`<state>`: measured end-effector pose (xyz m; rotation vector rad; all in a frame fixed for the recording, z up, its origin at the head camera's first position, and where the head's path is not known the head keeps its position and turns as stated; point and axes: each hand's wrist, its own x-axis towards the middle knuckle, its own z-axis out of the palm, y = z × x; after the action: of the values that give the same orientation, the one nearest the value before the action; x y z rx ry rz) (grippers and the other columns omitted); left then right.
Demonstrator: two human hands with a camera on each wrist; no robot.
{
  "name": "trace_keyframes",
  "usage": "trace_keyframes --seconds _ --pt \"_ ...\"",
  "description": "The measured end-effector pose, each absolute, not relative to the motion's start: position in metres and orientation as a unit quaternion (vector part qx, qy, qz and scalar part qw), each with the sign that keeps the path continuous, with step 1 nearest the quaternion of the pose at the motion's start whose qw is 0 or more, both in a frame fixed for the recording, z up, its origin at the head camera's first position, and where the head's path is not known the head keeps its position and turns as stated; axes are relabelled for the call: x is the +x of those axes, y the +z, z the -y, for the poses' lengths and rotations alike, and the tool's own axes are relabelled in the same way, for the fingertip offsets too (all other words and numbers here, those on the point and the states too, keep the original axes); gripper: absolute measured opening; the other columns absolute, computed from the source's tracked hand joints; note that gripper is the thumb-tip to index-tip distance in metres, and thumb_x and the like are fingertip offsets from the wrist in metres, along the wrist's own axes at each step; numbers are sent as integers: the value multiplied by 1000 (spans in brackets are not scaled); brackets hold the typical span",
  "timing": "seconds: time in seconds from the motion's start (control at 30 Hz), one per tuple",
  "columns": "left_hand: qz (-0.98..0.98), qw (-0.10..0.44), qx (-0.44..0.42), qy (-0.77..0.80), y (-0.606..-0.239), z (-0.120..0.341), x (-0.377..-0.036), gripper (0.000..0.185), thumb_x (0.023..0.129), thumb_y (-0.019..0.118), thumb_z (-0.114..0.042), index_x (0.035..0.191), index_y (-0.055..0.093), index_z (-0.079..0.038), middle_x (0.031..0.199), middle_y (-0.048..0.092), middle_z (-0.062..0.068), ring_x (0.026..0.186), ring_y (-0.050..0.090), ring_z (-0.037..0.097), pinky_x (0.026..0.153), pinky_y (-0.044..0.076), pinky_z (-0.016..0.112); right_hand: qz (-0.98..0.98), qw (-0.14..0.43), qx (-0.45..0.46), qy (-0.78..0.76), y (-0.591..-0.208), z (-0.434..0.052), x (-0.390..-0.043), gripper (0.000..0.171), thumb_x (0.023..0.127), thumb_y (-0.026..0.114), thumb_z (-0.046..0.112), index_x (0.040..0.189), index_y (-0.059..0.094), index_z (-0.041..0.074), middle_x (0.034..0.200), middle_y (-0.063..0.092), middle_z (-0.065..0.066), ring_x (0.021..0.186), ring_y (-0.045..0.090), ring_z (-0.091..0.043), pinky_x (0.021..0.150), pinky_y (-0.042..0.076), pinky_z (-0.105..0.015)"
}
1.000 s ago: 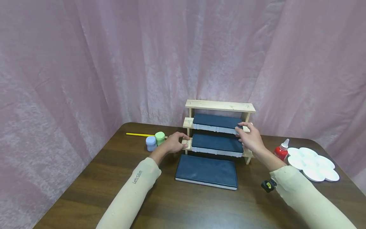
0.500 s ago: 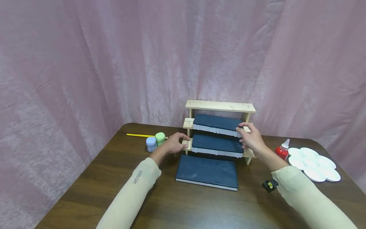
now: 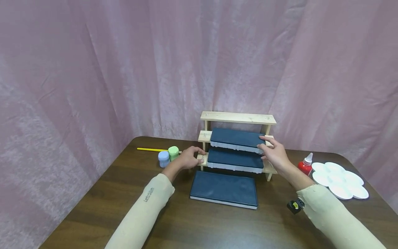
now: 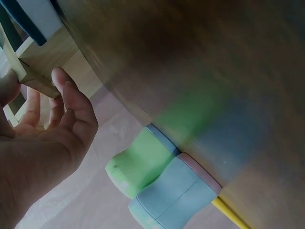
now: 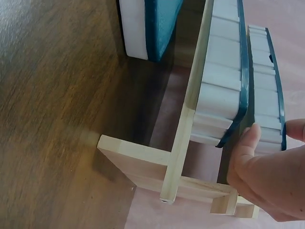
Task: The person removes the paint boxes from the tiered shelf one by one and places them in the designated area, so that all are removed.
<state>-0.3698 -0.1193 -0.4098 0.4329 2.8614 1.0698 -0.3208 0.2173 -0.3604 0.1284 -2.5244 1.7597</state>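
A stepped wooden rack (image 3: 238,117) stands at the back of the table. On its middle shelf lies a flat case (image 3: 236,136) with a dark blue top and white ribbed sides. My right hand (image 3: 277,156) pinches that case's right end, thumb below and fingers on top, as the right wrist view (image 5: 267,171) bears out. A similar case (image 3: 233,158) rests on the lowest shelf, partly under the upper one's front edge. My left hand (image 3: 188,157) pinches the left end of the lowest shelf board, seen up close in the left wrist view.
A third blue-topped case (image 3: 224,189) lies on the table before the rack. Left are a blue jar (image 3: 163,159), a green jar (image 3: 173,153) and a yellow brush (image 3: 152,149). Right stand a red bottle (image 3: 305,165) and a white flower-shaped palette (image 3: 339,180).
The upper case has come forward over its shelf's front edge, its right end drawn by my right hand. My left hand keeps its place on the rack. The view has tilted slightly.
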Motion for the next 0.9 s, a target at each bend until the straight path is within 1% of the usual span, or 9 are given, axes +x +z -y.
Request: trace_keyframes --seconds 0.13,0.2,0.37,0.47,0.57,0.73,0.83,0.9 --pt "-927 26 143 347 -409 120 -371 27 90 72 -17 117 70 -15 135 55 14 127 49 33 105 39 50 808 23 40 587 -359 -218 -320 55 101 50 24 152 36 6 145 41 -26 95 64 -20 78 55 -25" --pt "-927 29 143 346 -409 120 -370 27 91 72 -17 117 69 -14 136 55 14 127 49 33 105 39 50 795 7 35 606 -358 -218 -320 57 102 52 24 152 34 5 144 40 -27 93 65 -17 79 55 -24" --pt "-927 25 148 342 -412 122 -371 26 90 72 -17 116 69 -14 133 56 14 124 51 33 104 40 50 763 -34 33 645 -358 -216 -316 60 103 51 25 155 27 7 145 35 -26 94 65 -16 81 53 -23" --pt "-930 16 152 335 -412 124 -371 26 90 72 -17 115 69 -14 132 57 14 124 51 34 105 39 49 754 -46 46 654 -357 -212 -314 59 104 50 24 155 26 8 143 36 -26 92 65 -17 80 53 -22" --pt "-929 17 152 337 -411 126 -371 26 90 72 -17 116 69 -13 132 57 14 126 51 35 106 39 51 745 -44 53 664 -357 -209 -312 58 103 51 23 154 28 7 139 40 -25 83 63 -14 79 54 -22" --pt "-926 21 149 345 -409 124 -370 26 91 71 -16 116 69 -13 132 56 15 126 50 35 106 38 52 742 -24 44 669 -357 -206 -309 59 102 54 22 153 30 6 131 44 -20 71 52 -10 79 55 -23" --pt "-927 21 145 344 -409 124 -370 26 91 71 -16 116 69 -13 133 56 15 126 50 35 106 38 52 737 -12 40 675 -357 -206 -306 59 101 56 20 152 31 5 123 47 -14 72 53 -9 79 55 -23" --pt "-926 24 140 351 -408 123 -370 26 91 71 -16 117 69 -13 133 55 15 127 49 35 106 38 52 729 -3 39 683 -356 -206 -304 58 100 57 19 151 32 4 118 48 -12 75 56 -9 79 55 -24"
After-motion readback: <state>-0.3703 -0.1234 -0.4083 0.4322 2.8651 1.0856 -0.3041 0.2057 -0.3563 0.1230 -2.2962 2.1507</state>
